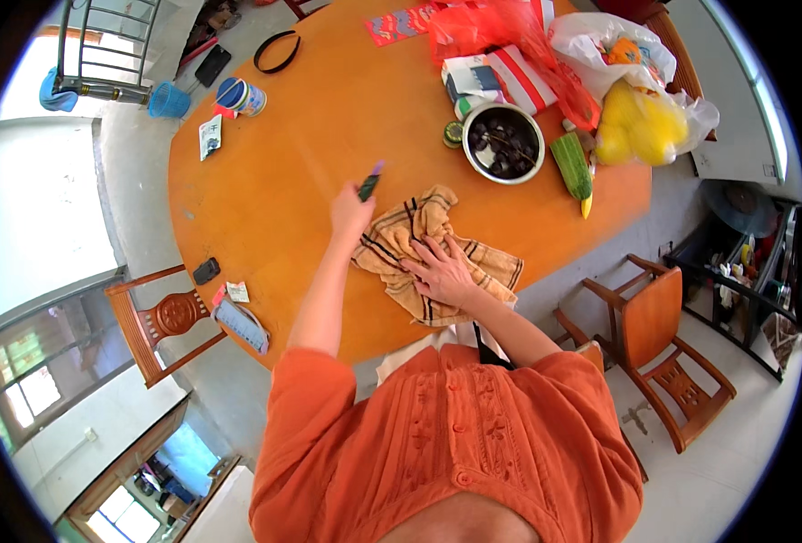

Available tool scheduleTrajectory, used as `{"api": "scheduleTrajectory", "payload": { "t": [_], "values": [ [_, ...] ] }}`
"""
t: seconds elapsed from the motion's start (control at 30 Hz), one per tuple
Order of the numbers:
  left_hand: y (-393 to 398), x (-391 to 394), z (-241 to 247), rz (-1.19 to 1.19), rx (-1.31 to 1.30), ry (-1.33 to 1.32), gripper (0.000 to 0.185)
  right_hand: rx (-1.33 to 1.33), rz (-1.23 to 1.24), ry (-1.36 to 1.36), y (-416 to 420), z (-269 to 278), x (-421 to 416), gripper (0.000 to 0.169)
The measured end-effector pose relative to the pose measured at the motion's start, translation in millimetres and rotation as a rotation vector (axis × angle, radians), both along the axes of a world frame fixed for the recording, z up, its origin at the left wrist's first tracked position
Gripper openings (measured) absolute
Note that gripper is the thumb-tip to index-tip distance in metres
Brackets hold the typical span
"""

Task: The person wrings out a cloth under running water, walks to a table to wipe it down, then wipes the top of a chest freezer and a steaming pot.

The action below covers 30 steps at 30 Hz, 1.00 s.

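My left hand (352, 212) grips a small dark green object with a purple tip (370, 184), too small to name surely, above the wooden table (292, 170). Beneath my right hand (443, 273) lies a crumpled tan towel with dark stripes (401, 237); the palm is down on it with the fingers spread. The towel's left edge comes close to my left wrist. Beyond the towel, to the right, a metal bowl (538, 163) holds dark round fruit.
A green gourd-like vegetable (571, 165), a small jar (452, 134), boxes (523, 78) and plastic bags (577, 37) sit at the far right. Leftward are a black headband (260, 55), a blue-lidded tub (251, 102), a phone (241, 327) and a dark small object (206, 271). Wooden chairs (652, 312) flank the table.
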<state>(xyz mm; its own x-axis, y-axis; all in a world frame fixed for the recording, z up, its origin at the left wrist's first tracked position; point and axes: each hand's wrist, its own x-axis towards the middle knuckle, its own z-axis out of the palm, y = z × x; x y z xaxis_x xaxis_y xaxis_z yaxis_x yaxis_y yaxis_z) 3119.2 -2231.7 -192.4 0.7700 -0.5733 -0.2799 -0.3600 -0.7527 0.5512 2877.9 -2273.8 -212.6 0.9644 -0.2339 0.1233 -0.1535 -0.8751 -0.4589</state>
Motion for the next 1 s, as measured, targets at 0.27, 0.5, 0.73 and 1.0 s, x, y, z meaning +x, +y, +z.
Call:
{"api": "scheduleTrajectory", "payload": {
  "t": [0.27,0.5,0.73,1.0],
  "values": [
    [162,0,28,0.521,-0.424,0.168,0.023,-0.161,-0.333,0.056,-70,-28,177,0.05],
    [242,-77,32,0.901,-0.453,0.46,0.022,-0.177,-0.554,0.183,-90,-34,293,0.052],
    [251,-134,33,1.177,-0.576,0.625,0.022,-0.153,0.154,0.011,83,-32,318,0.045],
    [278,-174,18,1.319,-0.677,0.545,0.025,-0.133,0.253,-0.081,170,-40,483,0.04]
  ]
}}
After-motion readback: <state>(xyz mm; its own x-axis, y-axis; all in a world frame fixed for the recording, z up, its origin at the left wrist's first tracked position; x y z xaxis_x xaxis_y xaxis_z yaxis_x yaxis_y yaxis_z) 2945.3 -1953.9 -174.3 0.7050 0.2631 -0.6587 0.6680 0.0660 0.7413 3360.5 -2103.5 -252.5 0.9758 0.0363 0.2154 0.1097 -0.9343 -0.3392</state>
